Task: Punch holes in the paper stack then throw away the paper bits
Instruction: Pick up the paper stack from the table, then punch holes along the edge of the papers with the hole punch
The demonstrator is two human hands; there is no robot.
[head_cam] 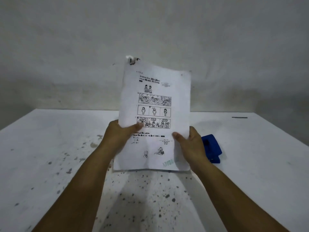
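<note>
Paper stack (155,104) held upright above the table (50,148), left hand (117,133) and right hand (192,144) both pinched on its lower side edges; light, floppy, likely best gripped by edges; blue hole punch (212,146) at 3 o'clock

Speckled white table (50,148), blue punch (213,148)

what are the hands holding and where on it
Both hands hold the paper stack upright: the left hand pinches its lower left edge, the right hand its lower right edge.
</note>
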